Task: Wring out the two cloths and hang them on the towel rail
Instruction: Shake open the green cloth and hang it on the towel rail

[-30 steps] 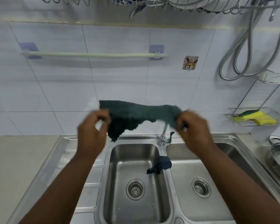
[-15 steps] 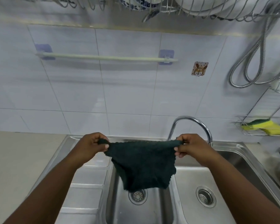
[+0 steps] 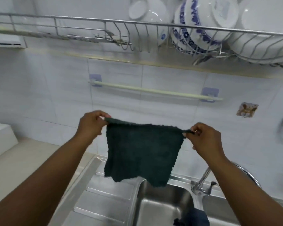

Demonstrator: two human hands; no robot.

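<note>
A dark green cloth (image 3: pixel 142 152) hangs spread flat between my hands, held by its two top corners. My left hand (image 3: pixel 91 124) pinches the left corner and my right hand (image 3: pixel 204 139) pinches the right one. The cloth is below and in front of the pale towel rail (image 3: pixel 153 90), which is fixed to the tiled wall on two purple mounts and carries nothing. A second, dark blue cloth (image 3: pixel 194 217) lies bunched on the divider between the two sink basins, at the bottom edge of the view.
A steel double sink (image 3: pixel 162 207) with a drainboard on its left lies below. The tap (image 3: pixel 203 181) rises at the right behind the basins. A wire dish rack (image 3: pixel 153 30) with bowls hangs above the rail. A shower hose shows at the far right.
Both hands have lifted the green cloth up toward the rail, and it now hangs fully spread. The view has tilted upward, so the dish rack fills the top.
</note>
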